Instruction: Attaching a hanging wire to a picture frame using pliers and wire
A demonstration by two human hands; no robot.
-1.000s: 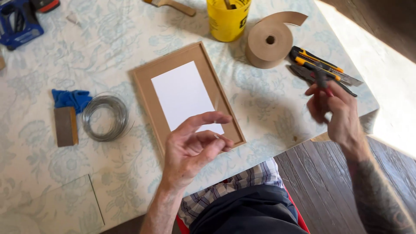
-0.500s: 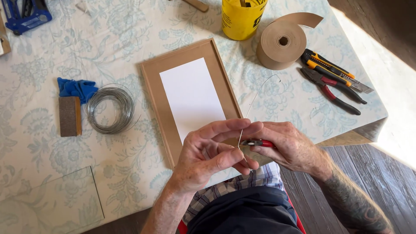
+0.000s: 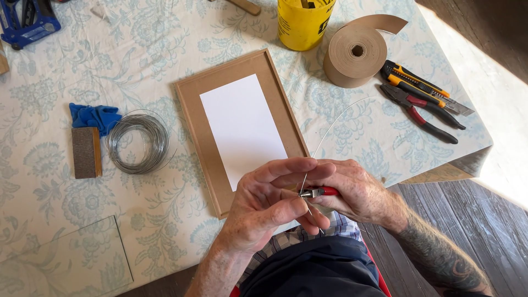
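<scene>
Head view. Left hand [image 3: 264, 206] curled, fingertips pinching a thin wire [image 3: 330, 124] that arcs up over the counter [image 3: 44, 181]. Right hand [image 3: 357, 190] closed around small red-handled pliers [image 3: 318, 192], whose tip meets the wire between the two hands. Both hands sit at the counter's near edge, just below the brown picture frame [image 3: 239, 129]. Yellow tub [image 3: 302, 25] at the far edge; contents unclear. Wire coil [image 3: 137, 142] lies left of the frame.
</scene>
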